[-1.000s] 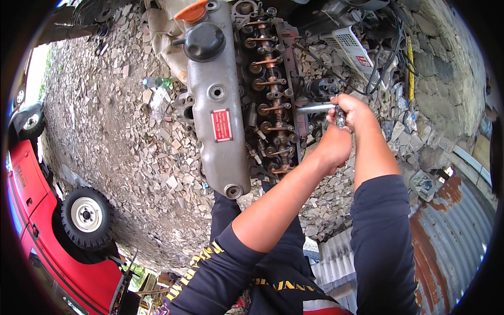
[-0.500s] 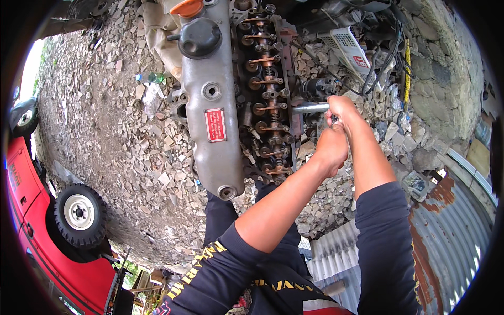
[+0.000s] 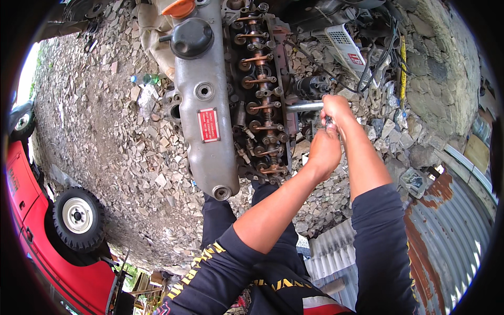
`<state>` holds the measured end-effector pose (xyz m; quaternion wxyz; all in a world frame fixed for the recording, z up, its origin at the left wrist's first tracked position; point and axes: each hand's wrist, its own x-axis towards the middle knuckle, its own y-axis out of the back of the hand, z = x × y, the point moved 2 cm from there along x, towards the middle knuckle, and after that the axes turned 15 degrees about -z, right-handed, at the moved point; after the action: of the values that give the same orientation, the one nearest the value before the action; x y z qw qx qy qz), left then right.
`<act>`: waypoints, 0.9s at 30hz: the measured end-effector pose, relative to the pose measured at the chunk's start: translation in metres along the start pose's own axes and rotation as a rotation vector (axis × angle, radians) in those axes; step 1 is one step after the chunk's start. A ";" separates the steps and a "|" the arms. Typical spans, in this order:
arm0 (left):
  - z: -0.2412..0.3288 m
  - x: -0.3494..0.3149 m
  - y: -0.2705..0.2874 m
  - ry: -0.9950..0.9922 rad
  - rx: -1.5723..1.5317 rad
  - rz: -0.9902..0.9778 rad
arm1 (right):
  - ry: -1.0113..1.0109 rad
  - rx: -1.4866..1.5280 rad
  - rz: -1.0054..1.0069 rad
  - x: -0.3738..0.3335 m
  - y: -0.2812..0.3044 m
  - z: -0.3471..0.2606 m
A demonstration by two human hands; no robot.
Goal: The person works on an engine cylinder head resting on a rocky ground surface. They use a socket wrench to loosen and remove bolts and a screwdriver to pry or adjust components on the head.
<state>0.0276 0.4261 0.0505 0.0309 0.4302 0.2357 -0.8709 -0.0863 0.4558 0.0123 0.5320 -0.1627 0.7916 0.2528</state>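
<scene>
Gripping the steel wrench bar [image 3: 304,106] with both fists, your right hand [image 3: 335,108] closed near its outer end and your left hand [image 3: 324,149] clenched just below, you hold something rigid, weighty and probably oily, so keep to the far end. It runs bright and straight toward the exposed cylinder head [image 3: 261,94] beside the grey valve cover [image 3: 205,105].

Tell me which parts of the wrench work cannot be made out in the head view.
- Wrench handle: hidden inside the right hand and left hand.
- Where the metal extension bar meets the cylinder head: the fastener is too small and shadowed.
- Engine top: cut off by the upper edge.
</scene>
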 end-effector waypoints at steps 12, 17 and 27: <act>0.016 -0.018 0.000 0.047 0.056 0.011 | 0.009 -0.019 -0.012 0.009 0.003 0.009; 0.010 -0.015 0.000 0.015 0.085 0.046 | 0.034 -0.080 -0.033 0.008 0.001 0.008; 0.012 -0.018 0.003 0.026 0.187 0.029 | 0.090 -0.041 0.006 0.003 -0.001 0.008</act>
<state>0.0310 0.4155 0.0691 0.0004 0.4458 0.1473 -0.8829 -0.0808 0.4592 0.0071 0.4917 -0.1823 0.8098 0.2631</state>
